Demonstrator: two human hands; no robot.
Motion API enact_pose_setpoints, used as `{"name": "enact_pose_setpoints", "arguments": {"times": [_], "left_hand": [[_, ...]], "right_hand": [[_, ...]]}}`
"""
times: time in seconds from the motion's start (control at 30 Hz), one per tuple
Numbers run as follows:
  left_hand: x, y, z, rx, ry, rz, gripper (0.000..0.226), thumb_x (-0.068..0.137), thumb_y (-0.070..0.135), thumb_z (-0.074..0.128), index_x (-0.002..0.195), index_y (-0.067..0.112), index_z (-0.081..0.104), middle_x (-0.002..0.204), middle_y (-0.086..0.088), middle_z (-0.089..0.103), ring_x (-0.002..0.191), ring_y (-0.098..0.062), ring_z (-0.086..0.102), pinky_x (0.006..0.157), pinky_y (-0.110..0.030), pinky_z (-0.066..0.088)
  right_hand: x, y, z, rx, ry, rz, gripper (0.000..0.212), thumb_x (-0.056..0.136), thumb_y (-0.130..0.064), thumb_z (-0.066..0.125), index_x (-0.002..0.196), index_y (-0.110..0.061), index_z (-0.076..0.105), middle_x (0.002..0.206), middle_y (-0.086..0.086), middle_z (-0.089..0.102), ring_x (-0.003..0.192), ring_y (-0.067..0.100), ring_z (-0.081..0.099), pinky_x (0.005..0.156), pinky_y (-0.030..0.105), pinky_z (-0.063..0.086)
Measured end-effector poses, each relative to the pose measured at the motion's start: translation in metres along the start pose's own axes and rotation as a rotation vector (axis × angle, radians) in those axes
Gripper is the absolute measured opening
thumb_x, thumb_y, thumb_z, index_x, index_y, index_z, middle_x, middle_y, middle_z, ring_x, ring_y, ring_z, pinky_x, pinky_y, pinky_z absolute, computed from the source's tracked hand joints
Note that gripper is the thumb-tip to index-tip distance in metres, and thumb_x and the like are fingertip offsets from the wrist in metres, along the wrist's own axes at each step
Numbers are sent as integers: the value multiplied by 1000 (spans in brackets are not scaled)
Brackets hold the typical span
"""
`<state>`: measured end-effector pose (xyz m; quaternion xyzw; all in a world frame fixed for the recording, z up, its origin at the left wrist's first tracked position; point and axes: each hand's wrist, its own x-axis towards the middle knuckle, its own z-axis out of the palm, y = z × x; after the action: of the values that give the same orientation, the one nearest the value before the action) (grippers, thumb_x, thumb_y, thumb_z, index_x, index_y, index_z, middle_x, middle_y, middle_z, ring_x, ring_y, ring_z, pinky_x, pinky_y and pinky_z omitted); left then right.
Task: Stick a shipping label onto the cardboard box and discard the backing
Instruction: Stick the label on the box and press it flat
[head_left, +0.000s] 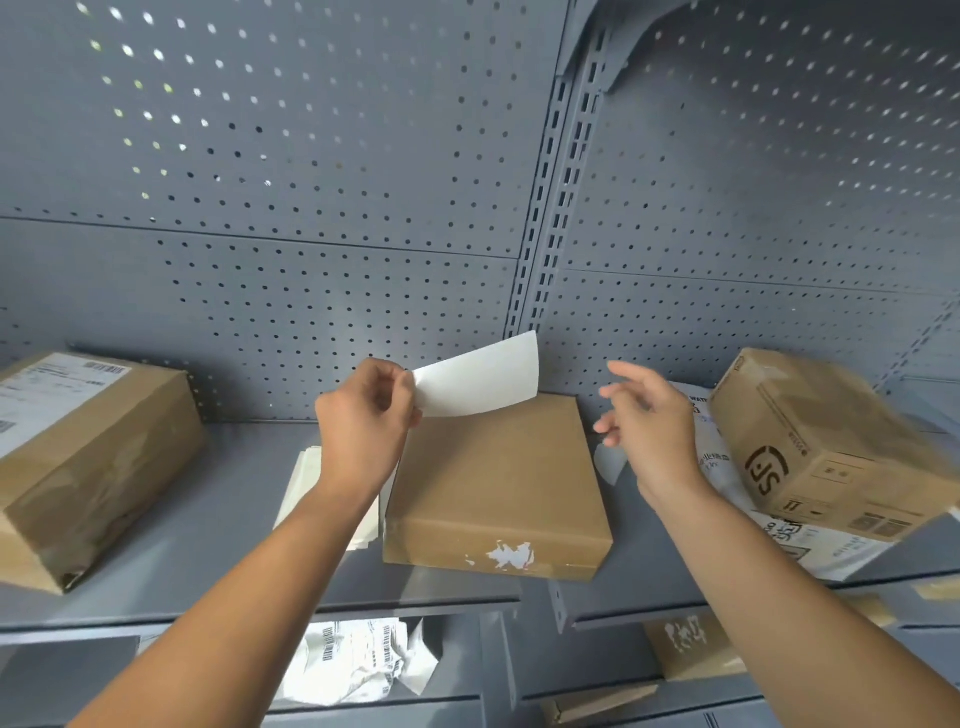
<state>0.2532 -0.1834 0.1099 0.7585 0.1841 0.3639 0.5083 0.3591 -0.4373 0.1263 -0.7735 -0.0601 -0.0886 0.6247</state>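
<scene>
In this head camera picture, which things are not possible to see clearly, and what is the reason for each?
- White sheet in the left hand: only a blank side shows; label or backing is unclear.
- Stack of papers: mostly hidden behind the left forearm.
- Left box: cut off by the picture's edge; label print too small.
- Right box: blurred.
- Right hand: blurred, fingers spread.

The top of the cardboard box (493, 467) lies bare and open from above; only the white sheet (480, 382) hangs over its far left edge. On the left, a paper stack (306, 478) touches the box. Beyond it, bare shelf (234, 493) runs to the big box (88, 462). On the right, the printed box (826, 441) stands near, leaving a narrow gap.
</scene>
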Motion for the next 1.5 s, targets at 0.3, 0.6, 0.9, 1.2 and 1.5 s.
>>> {"name": "enact_pose_setpoints", "arguments": {"times": [0.3, 0.6, 0.9, 1.2, 1.5], "left_hand": [[0, -3, -16, 194, -52, 199, 10, 97, 24, 62, 92, 17, 68, 69, 4, 73, 64, -16, 73, 68, -37, 60], [-4, -3, -32, 201, -27, 377, 8, 95, 22, 70, 89, 16, 68, 76, 9, 75, 65, -2, 68, 66, 0, 41], [-8, -12, -40, -10, -88, 343, 8, 98, 31, 63, 101, 24, 65, 117, 9, 69, 94, -3, 68, 72, -16, 55], [7, -6, -25, -353, -540, -280, 28, 99, 12, 63, 118, 33, 61, 130, -3, 68, 111, -20, 66, 106, -50, 51], [-4, 6, 0, -475, -456, -369, 15, 99, 1, 60, 103, 12, 69, 113, -21, 75, 91, -26, 71, 94, -53, 56]], "right_hand": [[-36, -67, 62, -564, -344, -470, 39, 97, -26, 53, 132, -39, 64, 86, -13, 74, 70, 19, 72, 83, 36, 58], [-36, -65, 84, -642, -323, -409, 36, 88, -31, 40, 106, -42, 69, 91, -9, 78, 69, 21, 74, 71, 41, 62], [-34, -64, 69, -455, -165, -738, 27, 90, -12, 51, 98, -19, 76, 76, -9, 71, 59, 20, 69, 64, 33, 54], [-39, -67, 50, -252, -200, -894, 28, 94, -12, 50, 98, -6, 77, 70, -7, 63, 53, 28, 62, 48, 37, 43], [-31, -46, 38, -280, -185, -819, 30, 93, -18, 49, 96, -8, 77, 66, 4, 65, 53, 28, 62, 51, 36, 44]]}}
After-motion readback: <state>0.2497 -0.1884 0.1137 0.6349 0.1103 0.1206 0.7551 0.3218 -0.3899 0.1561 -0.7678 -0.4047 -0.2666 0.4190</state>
